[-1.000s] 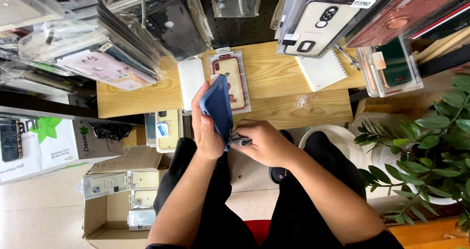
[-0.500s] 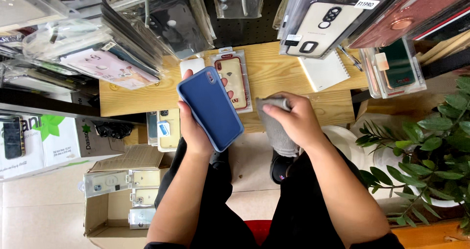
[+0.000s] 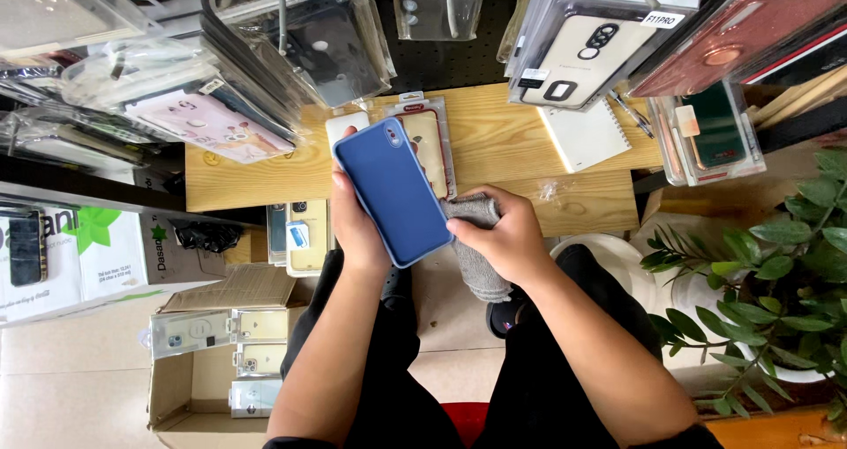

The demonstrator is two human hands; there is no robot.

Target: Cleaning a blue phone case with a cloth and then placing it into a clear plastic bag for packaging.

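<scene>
The blue phone case point(image 3: 393, 190) is a smooth, matte rectangle with rounded corners and a small camera cut-out at its upper left corner, held tilted over the front edge of the wooden table point(image 3: 520, 140). The left hand point(image 3: 357, 224) grips it from behind, fingers curled round its left side and the thumb on the rim. The right hand point(image 3: 503, 237) is closed on a grey cloth point(image 3: 476, 250), a soft knitted piece bunched against the case's right edge and hanging down below the palm. Behind the case, on the table, lie a packaged brown phone case point(image 3: 430, 140) in clear plastic, partly hidden by the blue one, and a white spiral notebook point(image 3: 584, 136) near the table's right edge. Hanging packaged cases point(image 3: 582, 34) in glossy transparent sleeves crowd over the table's back edge. Below the table's left corner stands an open cardboard box point(image 3: 190, 361) holding more packaged cases, and a leafy green plant point(image 3: 776, 273) sits off its right side.
</scene>
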